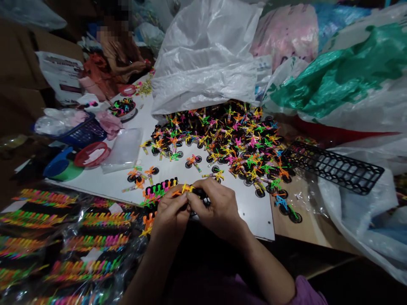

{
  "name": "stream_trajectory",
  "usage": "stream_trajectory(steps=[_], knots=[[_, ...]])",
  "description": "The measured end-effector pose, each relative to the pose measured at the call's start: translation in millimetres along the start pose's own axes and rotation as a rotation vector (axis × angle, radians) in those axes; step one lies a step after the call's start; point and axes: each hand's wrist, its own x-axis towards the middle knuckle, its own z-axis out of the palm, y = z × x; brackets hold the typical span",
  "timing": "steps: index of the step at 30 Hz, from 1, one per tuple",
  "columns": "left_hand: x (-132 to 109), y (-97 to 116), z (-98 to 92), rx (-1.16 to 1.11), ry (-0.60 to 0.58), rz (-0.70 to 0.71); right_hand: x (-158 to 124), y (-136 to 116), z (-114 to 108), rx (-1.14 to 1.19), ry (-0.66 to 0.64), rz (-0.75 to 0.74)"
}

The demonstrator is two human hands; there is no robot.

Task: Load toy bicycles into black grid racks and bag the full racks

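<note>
Both hands meet at the near edge of the white table. My left hand (171, 212) is closed, its thumb and fingers pinching a small yellow and orange plastic toy bike (187, 187). My right hand (219, 206) is closed on the same toy from the other side, thumb against it. A black wheel shows by the right fingers; the rest is hidden by the hands. Just left of them stands a row of colourful toy pieces with black parts (160, 186). Beyond the hands lies a large heap of similar toy bikes (222, 140), with several loose ones nearer.
A black plastic rack (333, 167) lies at the right. Packed toy rows in clear plastic (92, 241) fill the lower left. A red basket (92, 154), a blue basket (84, 129) and clear bags (122, 148) stand left. Another person (122, 55) sits at the back left.
</note>
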Motion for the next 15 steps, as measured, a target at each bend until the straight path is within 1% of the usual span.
stream_trajectory(steps=[2,5,8,10,12,13,15], knots=[[-3,2,4.4,0.018,0.022,0.021,-1,-3,1,-0.013,0.044,0.016],[-5,1,8.7,0.01,0.072,0.053,-3,-5,4,0.041,0.06,0.062],[-7,-3,8.7,0.019,0.107,0.067,-6,-5,6,0.08,0.062,0.098],[-5,-5,6.7,0.023,0.107,0.061,-7,-1,6,0.096,0.064,0.111],[-1,-4,3.6,-0.01,0.059,0.01,-6,5,4,0.156,0.016,0.136],[2,-3,1.6,-0.041,0.033,-0.02,-5,10,2,0.209,-0.036,0.169],[8,1,-2.8,-0.101,0.012,-0.059,-3,21,-3,0.353,-0.198,0.272]])
